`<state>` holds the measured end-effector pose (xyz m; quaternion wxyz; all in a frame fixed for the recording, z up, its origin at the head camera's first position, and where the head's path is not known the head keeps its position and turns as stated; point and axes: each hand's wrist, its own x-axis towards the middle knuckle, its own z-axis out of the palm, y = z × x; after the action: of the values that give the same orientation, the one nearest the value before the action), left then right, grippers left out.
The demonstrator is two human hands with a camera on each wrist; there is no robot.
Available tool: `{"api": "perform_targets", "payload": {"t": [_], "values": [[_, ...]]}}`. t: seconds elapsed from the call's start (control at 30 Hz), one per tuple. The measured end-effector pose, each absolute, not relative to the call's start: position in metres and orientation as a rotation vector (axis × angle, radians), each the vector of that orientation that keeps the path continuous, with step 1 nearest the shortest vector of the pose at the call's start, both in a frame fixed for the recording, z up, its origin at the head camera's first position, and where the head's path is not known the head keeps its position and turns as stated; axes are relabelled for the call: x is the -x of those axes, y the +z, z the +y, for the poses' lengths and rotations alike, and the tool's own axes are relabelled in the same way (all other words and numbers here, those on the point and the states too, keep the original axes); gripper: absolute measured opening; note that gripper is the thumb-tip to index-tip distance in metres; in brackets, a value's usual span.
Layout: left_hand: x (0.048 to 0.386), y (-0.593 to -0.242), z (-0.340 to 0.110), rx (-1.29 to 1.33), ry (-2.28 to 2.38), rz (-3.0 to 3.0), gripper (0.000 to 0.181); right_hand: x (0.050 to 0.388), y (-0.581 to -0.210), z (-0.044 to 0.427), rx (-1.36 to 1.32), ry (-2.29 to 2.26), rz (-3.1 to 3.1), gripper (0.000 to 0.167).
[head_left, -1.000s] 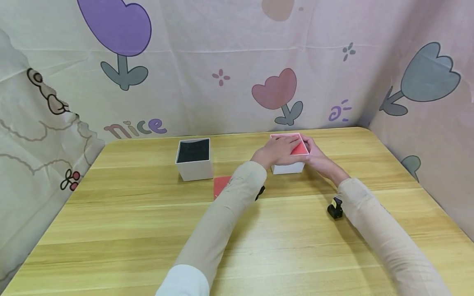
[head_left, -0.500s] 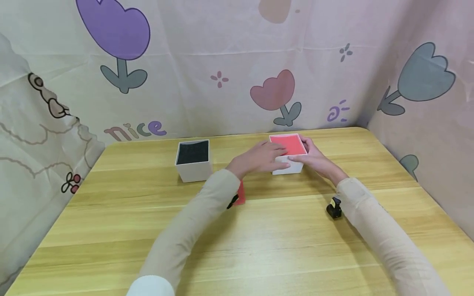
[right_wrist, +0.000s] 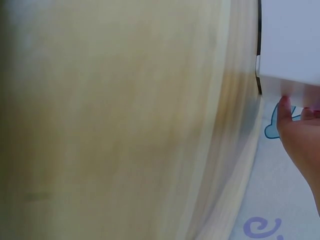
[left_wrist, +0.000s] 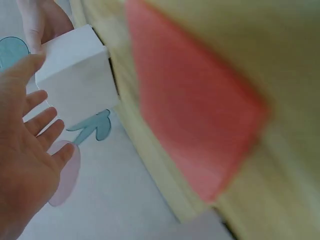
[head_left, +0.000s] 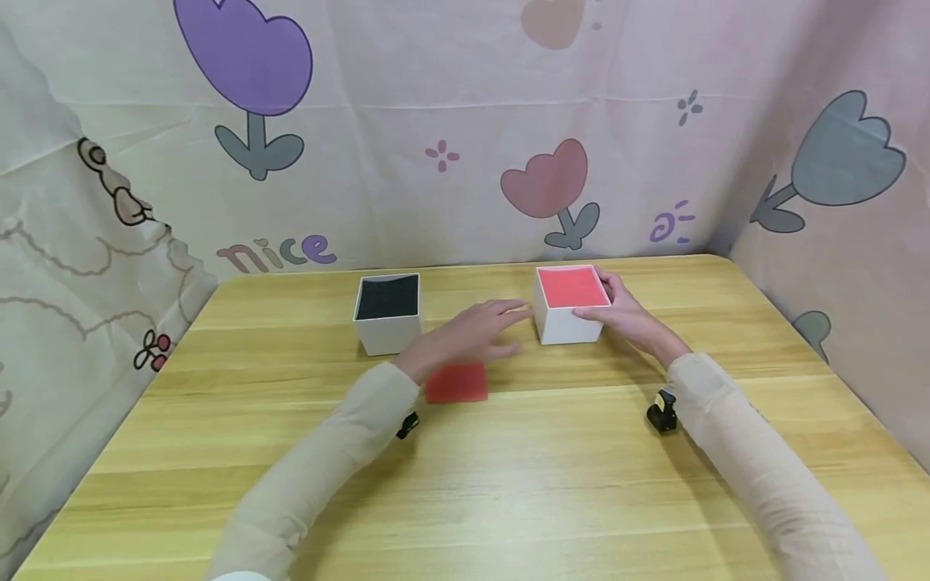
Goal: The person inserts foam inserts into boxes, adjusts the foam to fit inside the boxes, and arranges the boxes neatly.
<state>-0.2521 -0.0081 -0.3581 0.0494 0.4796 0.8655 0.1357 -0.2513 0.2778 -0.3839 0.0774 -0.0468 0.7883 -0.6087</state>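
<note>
My right hand (head_left: 634, 319) grips a white box (head_left: 569, 328) at its right side, thumb on the front near the rim and fingers behind. A red layer (head_left: 574, 288) fills the top of this box. Just left of the box, my left hand (head_left: 471, 332) hangs in the air with fingers spread, holding nothing. Below that hand a flat red square (head_left: 458, 385) lies on the table, partly covered by it in the head view. In the left wrist view the red square (left_wrist: 195, 105) is blurred. Fingertips of my right hand (right_wrist: 302, 142) touch the box (right_wrist: 295, 40) in the right wrist view.
A second white box (head_left: 388, 334) with a black layer (head_left: 388, 297) in its top stands to the left. Both boxes are near the back edge of the wooden table (head_left: 552, 484). Behind it hangs a printed cloth (head_left: 378, 186).
My left hand has lifted off the red top of the right box and moved left, uncovering that top. The right hand stays on the box.
</note>
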Motion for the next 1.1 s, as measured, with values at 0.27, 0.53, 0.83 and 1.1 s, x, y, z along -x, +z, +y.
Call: {"api": "perform_targets", "payload": {"t": [0.27,0.53,0.83,1.1], "values": [[0.238,-0.364,-0.057,-1.043,0.878,2.464,0.079,0.252,-0.385,0.277,0.143,-1.823,2.361,0.095],[0.226,-0.373,-0.092,-0.950,0.666,2.410,0.097,0.252,-0.384,0.276,0.142,-1.839,2.350,0.093],[0.223,-0.379,-0.103,-0.940,0.527,2.372,0.102,0.247,-0.377,0.275,0.142,-1.848,2.326,0.093],[0.223,-0.386,-0.106,-0.972,0.548,2.431,0.096,0.251,-0.382,0.278,0.143,-1.839,2.344,0.093]]}}
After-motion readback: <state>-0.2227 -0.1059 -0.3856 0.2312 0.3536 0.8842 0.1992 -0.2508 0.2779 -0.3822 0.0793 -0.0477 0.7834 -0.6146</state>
